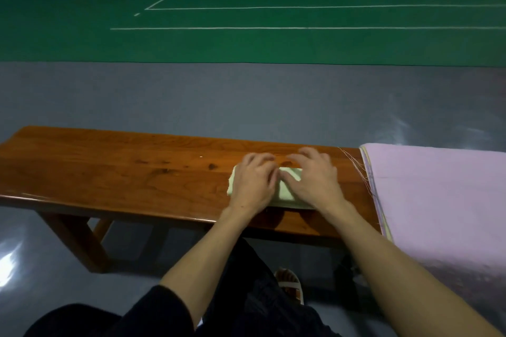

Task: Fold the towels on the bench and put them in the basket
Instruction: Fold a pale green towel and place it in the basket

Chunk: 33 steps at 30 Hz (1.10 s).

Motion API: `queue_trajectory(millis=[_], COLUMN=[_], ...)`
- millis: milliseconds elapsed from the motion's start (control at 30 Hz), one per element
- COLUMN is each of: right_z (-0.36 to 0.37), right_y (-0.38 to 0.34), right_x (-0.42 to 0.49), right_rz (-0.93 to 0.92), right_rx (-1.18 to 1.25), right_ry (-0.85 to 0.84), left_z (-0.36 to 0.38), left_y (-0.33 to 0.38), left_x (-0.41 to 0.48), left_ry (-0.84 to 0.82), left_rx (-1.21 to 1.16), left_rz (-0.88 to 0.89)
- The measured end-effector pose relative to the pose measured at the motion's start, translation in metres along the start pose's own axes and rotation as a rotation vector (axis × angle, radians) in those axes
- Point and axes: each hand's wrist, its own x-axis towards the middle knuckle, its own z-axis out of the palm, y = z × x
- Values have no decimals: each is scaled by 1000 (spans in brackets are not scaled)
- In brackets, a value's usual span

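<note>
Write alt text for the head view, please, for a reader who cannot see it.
The left hand and right hand rest on a folded pale green towel on a wooden bench. A pink cloth lies over the bench's right end.

- We see a bench of reddish-brown wood, smooth and glossy, its grain and dark knots showing under the varnish.
- We see a pale green towel of soft, matt cloth.
- We see pink cloth, matt, with loose threads at its frayed edge.
- We see a grey floor, smooth and shiny.
</note>
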Motion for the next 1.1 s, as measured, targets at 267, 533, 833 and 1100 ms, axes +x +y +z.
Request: queue_trajectory(millis=[267,533,833,1100], right_z=[42,35,29,35], right_y=[22,37,14,-51], right_x=[-25,-46,-47,-44], right_rz=[87,181,138,-18], right_rx=[-61,131,534,570], right_ry=[61,-140,61,55], left_z=[11,-1,-6,-53], left_y=[-12,-13,-11,-56], left_x=[-35,-41,-55,-89], left_ry=[-105,-279,117,339], left_rx=[193,-36,-509,-674], left_rz=[-328,-535,-488,-558])
